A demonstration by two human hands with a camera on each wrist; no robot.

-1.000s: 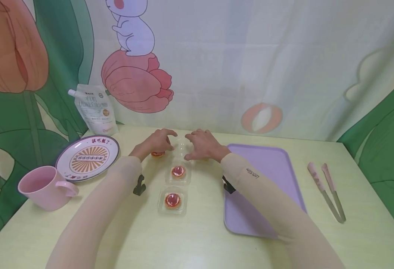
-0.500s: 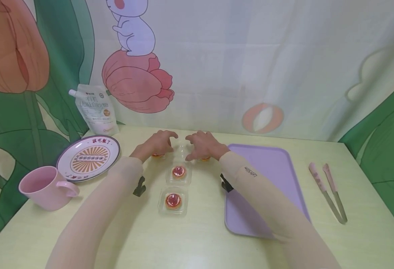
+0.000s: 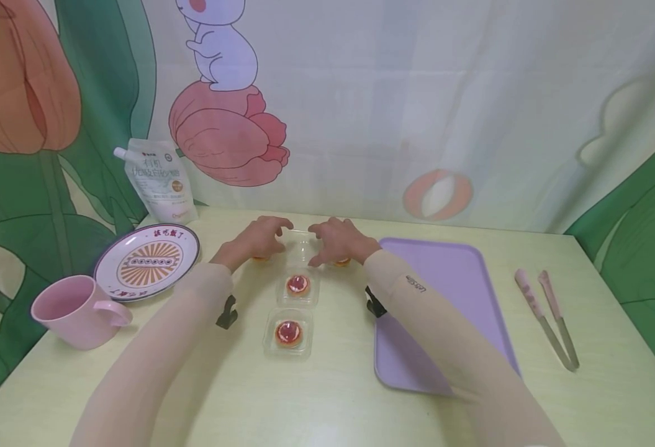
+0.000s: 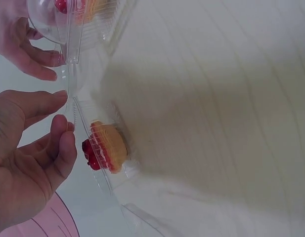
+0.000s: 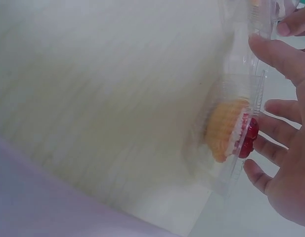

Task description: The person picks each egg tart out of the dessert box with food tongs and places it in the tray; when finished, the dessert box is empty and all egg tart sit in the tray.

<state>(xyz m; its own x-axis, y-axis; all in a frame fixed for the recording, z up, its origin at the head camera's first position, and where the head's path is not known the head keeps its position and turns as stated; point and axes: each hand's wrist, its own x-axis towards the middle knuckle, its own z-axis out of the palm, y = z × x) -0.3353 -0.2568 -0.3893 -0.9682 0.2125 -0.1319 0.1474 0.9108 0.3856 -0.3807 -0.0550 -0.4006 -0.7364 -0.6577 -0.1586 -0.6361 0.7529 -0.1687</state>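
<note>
Side by side at the far end of the table, my left hand and right hand hold a clear plastic container from opposite sides. No tart shows inside it. In the left wrist view, my thumb and forefinger come together at its thin edge. The right wrist view has my right thumb at the edge, with the other fingers spread beside a cherry-topped tart in a clear box. Another boxed tart stands by the left hand. The right forefinger's grip is partly hidden.
Two boxed tarts, one nearer and one behind it, stand in front of the hands. A purple tray lies right, with tongs beyond. To the left are a pink mug, a plate and a pouch.
My left hand's thumb and fingers have shifted slightly at the container's side, and its far edge shows more clearly between the hands. The right hand has hardly moved.
</note>
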